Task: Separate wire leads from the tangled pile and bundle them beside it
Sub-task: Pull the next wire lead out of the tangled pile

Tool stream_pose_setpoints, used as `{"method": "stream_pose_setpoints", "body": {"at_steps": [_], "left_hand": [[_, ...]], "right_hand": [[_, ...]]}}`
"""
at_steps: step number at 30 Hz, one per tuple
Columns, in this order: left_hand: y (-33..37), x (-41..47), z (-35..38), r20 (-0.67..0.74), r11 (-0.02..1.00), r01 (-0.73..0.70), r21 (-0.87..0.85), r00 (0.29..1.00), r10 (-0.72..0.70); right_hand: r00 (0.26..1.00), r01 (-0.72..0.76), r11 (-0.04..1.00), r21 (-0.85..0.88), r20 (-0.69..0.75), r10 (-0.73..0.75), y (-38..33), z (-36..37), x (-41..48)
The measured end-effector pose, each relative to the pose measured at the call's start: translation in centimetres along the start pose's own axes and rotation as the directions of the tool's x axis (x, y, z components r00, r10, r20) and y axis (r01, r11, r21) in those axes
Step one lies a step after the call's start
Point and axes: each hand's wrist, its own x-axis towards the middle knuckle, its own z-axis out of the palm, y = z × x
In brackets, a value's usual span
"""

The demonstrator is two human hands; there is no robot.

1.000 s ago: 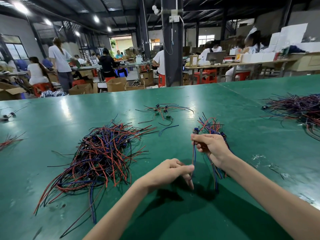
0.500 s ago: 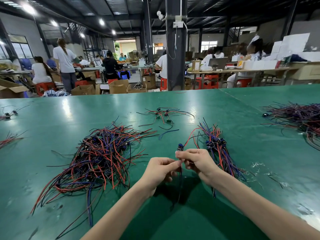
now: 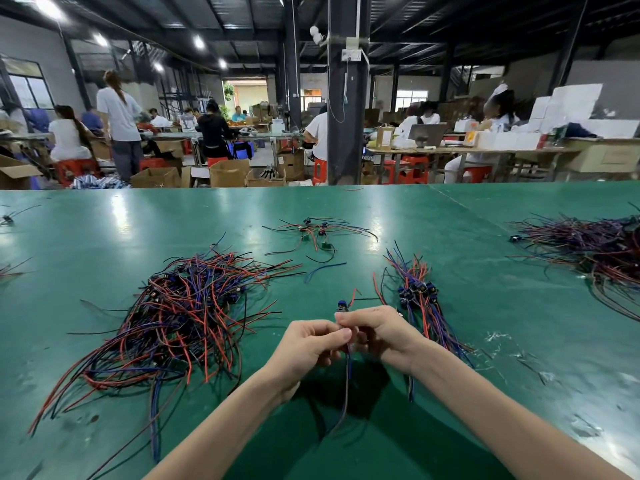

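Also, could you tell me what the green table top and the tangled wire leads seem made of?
Table top: glossy green sheet, perhaps vinyl or rubber matting; ceiling lights reflect off it. Tangled pile: thin leads in red, blue and black sheathing, likely plastic-insulated; they curl loosely.

Tangled pile (image 3: pixel 180 317) left on table (image 3: pixel 450 220), bundle (image 3: pixel 420 299) right, hands between

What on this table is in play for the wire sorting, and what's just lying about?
In play: tangled pile, the lead pinched by left hand and right hand, sorted bundle beside it.
Lying about: small far cluster, loose blue wire, far-right pile.
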Motion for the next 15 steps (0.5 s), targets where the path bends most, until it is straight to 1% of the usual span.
{"method": "stream_pose_setpoints", "body": {"at_steps": [4, 6, 8, 11, 15], "left_hand": [[0.0, -0.1, 0.0, 0.081, 0.987, 0.096, -0.129, 0.993, -0.086], [0.2, -0.3, -0.1, 0.118, 0.980, 0.121, -0.156, 0.988, -0.104], [0.5, -0.7, 0.1, 0.194, 0.983, 0.120, -0.142, 0.977, -0.091], [0.7, -1.4, 0.9, 0.337, 0.993, 0.078, -0.089, 0.941, -0.044], [0.7, -2.1, 1.8, 0.439, 0.999, 0.032, -0.033, 0.898, -0.014]], "right_hand": [[0.999, 0.032, 0.998, -0.050, 0.002, -0.032, -0.2, 0.1, -0.1], [0.998, 0.053, 0.994, -0.098, -0.012, -0.055, -0.3, 0.1, -0.2], [0.993, 0.082, 0.986, -0.144, -0.073, -0.093, -0.5, -0.3, 0.0], [0.972, 0.118, 0.980, -0.160, -0.184, -0.147, -0.9, -1.7, 0.4], [0.943, 0.152, 0.972, -0.179, -0.269, -0.197, -1.4, -3.3, 0.6]]}}
